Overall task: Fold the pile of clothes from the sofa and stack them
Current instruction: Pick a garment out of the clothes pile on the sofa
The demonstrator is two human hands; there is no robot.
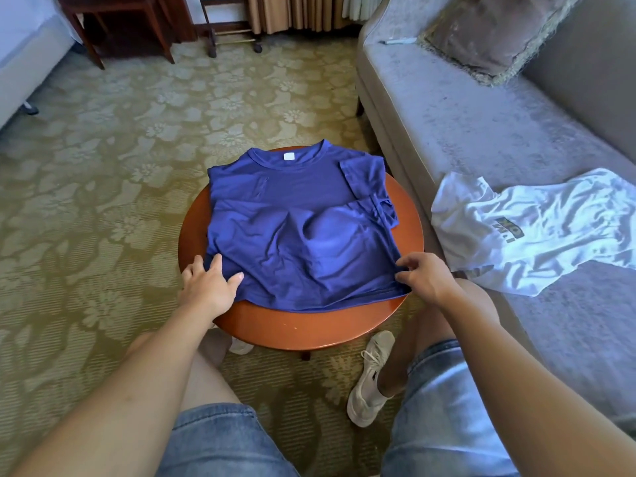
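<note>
A blue T-shirt [299,228] lies on the round wooden table [309,325], collar away from me, with its sleeves folded inward. My left hand [210,284] rests on the shirt's near left corner, fingers spread over the cloth. Pinching the near right corner of the hem is my right hand [426,273]. A crumpled white T-shirt [537,232] with dark lettering lies on the grey sofa [464,125] to the right.
A brown fringed cushion [495,29] leans at the sofa's far end, with a pen-like item [399,40] next to it. Patterned carpet [103,166] surrounds the table. A dark wooden table and a wheeled rack stand at the back. My legs and white shoes are below the table.
</note>
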